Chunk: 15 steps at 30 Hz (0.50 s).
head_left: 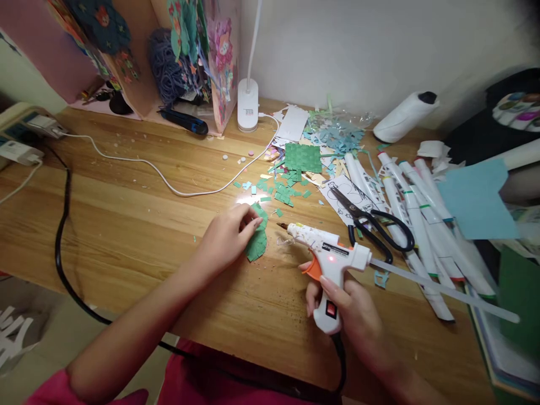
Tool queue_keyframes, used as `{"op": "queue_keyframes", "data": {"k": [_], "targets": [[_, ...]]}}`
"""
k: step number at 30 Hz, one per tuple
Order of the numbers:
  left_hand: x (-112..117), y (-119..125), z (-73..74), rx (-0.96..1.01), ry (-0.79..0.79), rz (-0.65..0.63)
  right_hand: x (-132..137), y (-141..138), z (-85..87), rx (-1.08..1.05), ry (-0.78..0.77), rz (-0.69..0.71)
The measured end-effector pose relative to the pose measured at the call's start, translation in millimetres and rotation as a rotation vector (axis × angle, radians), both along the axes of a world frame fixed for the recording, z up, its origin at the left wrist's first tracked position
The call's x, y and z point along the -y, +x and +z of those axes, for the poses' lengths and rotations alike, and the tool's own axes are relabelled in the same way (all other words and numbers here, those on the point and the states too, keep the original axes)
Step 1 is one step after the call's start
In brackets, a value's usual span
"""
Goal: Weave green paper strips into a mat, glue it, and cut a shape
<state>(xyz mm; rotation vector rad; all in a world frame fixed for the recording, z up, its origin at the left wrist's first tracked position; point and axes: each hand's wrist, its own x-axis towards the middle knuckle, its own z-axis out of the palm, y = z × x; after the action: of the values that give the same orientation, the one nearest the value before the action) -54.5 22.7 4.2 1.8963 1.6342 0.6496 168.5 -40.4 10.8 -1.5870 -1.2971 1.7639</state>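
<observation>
My right hand [352,304] is wrapped round the handle of a white hot glue gun [327,253] with an orange trigger. A long clear glue stick [442,289] juts from its back end, and its nozzle points left. On the wood surface, my left hand [230,236] has its thumb and fingers closed at the edge of a green paper cutout [256,247], partly hidden by the fingers. The nozzle is a short way right of this cutout, apart from it. Small green paper pieces [284,194] lie scattered just beyond, near a green woven-looking paper rectangle [302,157].
Black-handled scissors [371,222] and several white markers [422,219] lie on the right. A white lamp base [247,107] stands at the back with a white cable [185,194]. A utility knife [183,120] rests by the pink box. The black cord [63,225] runs down the left.
</observation>
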Motion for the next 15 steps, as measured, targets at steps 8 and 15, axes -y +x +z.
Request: {"op": "queue_keyframes", "data": {"k": [8,15], "targets": [[0.8,-21.4,1.1,-0.099,-0.044,0.034,-0.8,-3.1,6.1,-0.031,0.045,-0.1],[-2.4,-20.0,-2.5,0.184,-0.189,0.109,0.5,-8.7,11.8,-0.025,0.034,-0.154]]}}
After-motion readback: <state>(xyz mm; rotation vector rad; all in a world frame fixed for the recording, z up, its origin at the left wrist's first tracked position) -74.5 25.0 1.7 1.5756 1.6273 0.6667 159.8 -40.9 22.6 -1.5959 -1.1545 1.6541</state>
